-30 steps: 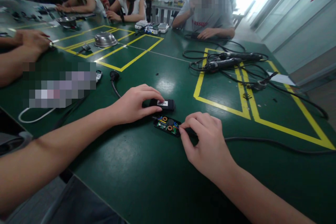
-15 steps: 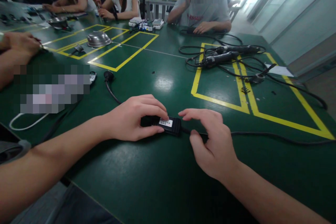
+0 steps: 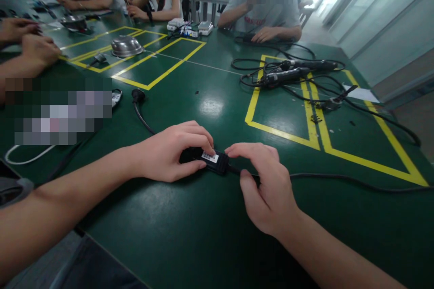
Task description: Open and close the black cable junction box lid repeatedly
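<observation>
A small black box with a white label [image 3: 214, 161] lies on the green tabletop, joined to a black cord. Around its left part my left hand [image 3: 171, 151] is closed, with fingertips at the label and the thumb along the near side. My right hand [image 3: 266, 180] is curved over the cord [image 3: 325, 177] at the box's right end. Its thumb and forefinger are apart, the forefinger's tip close to the box's corner; whether it touches is unclear. A black plug [image 3: 138, 95] on a cord lies beyond my left hand, and that cord passes behind the hand.
Yellow tape [image 3: 285, 132] marks areas on the table. Black handheld tools [image 3: 285, 76] with looping cords lie at right. A metal bowl [image 3: 126, 46] stands farther left. Another person's hand [image 3: 40, 52] rests at the left edge. Several people sit across the table.
My right hand has moved slightly left, its forefinger nearer the box's end. My left hand keeps its hold. The camera view has shifted a little.
</observation>
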Tool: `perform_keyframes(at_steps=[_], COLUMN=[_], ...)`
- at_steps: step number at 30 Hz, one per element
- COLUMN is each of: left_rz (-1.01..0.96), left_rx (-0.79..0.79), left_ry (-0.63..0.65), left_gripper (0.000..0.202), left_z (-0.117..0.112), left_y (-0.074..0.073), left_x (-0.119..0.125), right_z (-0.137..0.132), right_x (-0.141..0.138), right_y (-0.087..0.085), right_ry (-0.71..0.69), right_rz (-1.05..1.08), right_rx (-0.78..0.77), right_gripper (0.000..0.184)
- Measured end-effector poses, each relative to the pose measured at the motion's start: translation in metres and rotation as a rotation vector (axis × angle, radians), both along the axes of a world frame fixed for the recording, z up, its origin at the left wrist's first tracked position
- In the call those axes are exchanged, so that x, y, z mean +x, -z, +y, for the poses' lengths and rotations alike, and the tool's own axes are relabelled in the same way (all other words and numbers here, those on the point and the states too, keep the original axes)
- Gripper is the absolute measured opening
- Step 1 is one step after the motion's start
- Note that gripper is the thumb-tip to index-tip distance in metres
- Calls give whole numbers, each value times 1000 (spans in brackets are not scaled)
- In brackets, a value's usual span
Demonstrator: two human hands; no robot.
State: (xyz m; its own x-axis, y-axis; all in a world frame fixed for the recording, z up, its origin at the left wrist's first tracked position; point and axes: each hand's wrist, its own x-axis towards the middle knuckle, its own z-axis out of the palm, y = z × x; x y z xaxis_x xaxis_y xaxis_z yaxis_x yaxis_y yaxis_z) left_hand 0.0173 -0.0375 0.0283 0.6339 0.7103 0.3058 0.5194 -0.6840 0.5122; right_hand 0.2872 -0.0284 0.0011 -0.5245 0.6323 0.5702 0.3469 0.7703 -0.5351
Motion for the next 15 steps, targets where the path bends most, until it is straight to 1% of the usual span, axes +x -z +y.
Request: perform_keyframes(at_steps=[2,4,5,6,7,8,9,10,12,13,15], left_rz=[-19,-35,-39,-30,-40,-104,-222,-328,-463,-522,-678], left_rx=[79,158,179,168,117,49,-21,-133,-404,-500,-618], left_ry=[-40,-140,-195,-230,-244,-255,-267,-273,-304,-302,-293], left_gripper=[17,11,17,35,49,55,59,62,64,65,65], left_z=[-4,-9,-12,-14,-16,-18,-19,-19,-20,-20,-17], left_y=[1,1,0,-1,-4,-8,-13,-20,-39,-50,-68], left_x=[2,7,11,16,22,29,37,45,63,71,85], right_z=[-1,-3,-4,-6,-7,-8,-8,-8,-7,-6,-4], right_x=[0,-1,-1,-1,-1,0,0,0,0,-1,-1], right_y=[-1,-2,-2,-1,-1,0,2,4,7,10,14], right_ry=[26,38,28,-7,-47,-83,-110,-127,-115,-93,-35], right_rz=[22,83,124,162,186,203,241,292,373,417,512], right_rx=[14,23,13,-9,-22,-31,-47,-67,-151,-201,-304], right_gripper=[29,21,21,23,25,26,28,29,30,30,32])
